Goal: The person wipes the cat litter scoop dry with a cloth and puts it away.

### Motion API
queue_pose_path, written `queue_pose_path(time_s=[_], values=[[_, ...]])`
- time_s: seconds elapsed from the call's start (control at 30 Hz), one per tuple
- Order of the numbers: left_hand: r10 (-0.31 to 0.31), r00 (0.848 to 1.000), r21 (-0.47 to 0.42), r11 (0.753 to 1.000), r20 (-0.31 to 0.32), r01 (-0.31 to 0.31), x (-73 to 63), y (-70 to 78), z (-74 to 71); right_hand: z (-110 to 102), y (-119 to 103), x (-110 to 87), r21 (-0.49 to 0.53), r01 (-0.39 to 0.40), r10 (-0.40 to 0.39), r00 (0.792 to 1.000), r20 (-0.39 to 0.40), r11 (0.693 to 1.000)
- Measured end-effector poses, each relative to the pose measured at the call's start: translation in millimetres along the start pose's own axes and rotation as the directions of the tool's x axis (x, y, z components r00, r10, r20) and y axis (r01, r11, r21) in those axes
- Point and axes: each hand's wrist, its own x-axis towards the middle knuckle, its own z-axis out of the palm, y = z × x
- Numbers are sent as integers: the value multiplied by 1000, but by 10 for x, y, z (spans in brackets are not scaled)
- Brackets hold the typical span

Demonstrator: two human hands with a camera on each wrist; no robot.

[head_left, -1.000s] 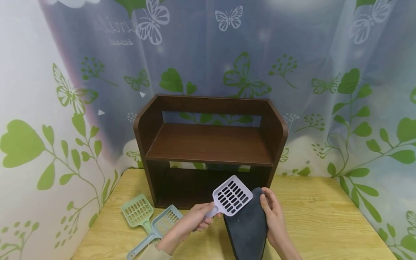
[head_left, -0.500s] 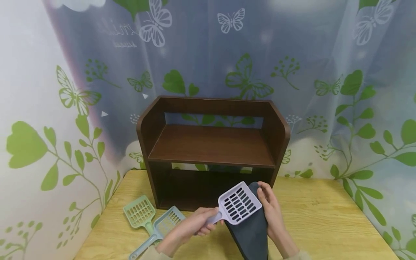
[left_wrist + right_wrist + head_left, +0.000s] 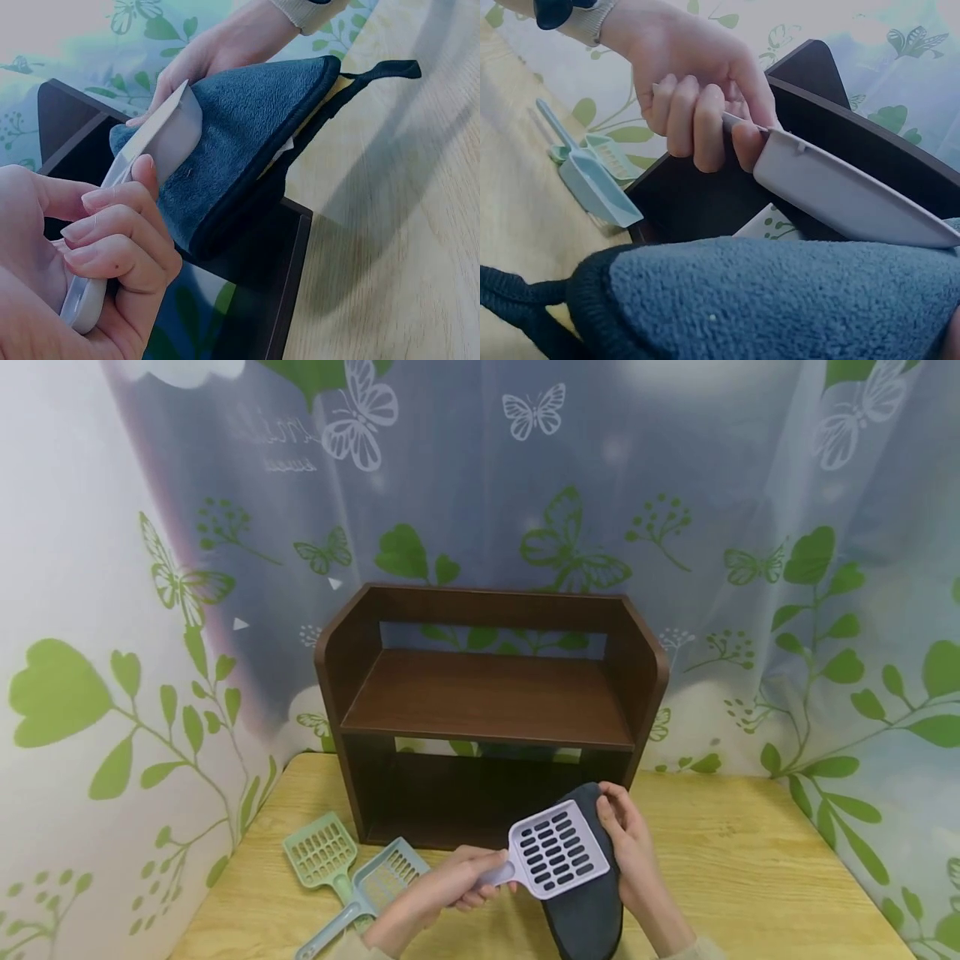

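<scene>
My left hand (image 3: 459, 878) grips the handle of a pale lavender litter scoop (image 3: 558, 850), its slotted head up. A dark blue-grey plush cleaning cloth (image 3: 588, 918) hangs folded, held near its top edge by my right hand (image 3: 636, 852). The scoop's head lies in front of the cloth and touches it. In the left wrist view, the cloth (image 3: 247, 127) shows black edging and a hanging loop (image 3: 394, 69). From the right wrist, the plush face of the cloth (image 3: 780, 300) fills the foreground beneath the scoop (image 3: 847, 187). Only a sliver of my right hand shows there.
A dark brown two-tier shelf (image 3: 487, 693) stands at the back of the wooden table (image 3: 750, 868). Left of my hands, a green litter scoop (image 3: 322, 852) and a light blue one (image 3: 386, 877) lie overlapping. Patterned curtains (image 3: 720, 568) surround the table.
The lavender scoop has moved right and down across the cloth. The cloth's lower end has swung a little to the right, while my right hand keeps its hold near the top.
</scene>
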Motion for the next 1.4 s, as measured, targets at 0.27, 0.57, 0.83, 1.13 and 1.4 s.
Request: queue_pose_path(time_s=[0.27, 0.57, 0.83, 1.13, 1.4], values=[[7, 998, -5, 1000, -61, -7, 4, -3, -39, -81, 66, -153, -37, -82, 81, 997, -15, 996], [3, 999, -1, 1000, -51, -3, 16, -15, -60, -135, 104, -229, -21, -161, 160, 987, -22, 987], [13, 999, 11, 1000, 46, -14, 7, -16, -37, -109, 55, -113, -25, -68, 68, 998, 18, 997], [52, 992, 151, 986, 118, -70, -43, 30, -60, -164, -86, 26, -229, 204, -162, 969, 187, 952], [45, 995, 234, 970, 91, -65, -21, 17, -75, -193, -207, 94, -326, 527, -261, 758, 598, 785]])
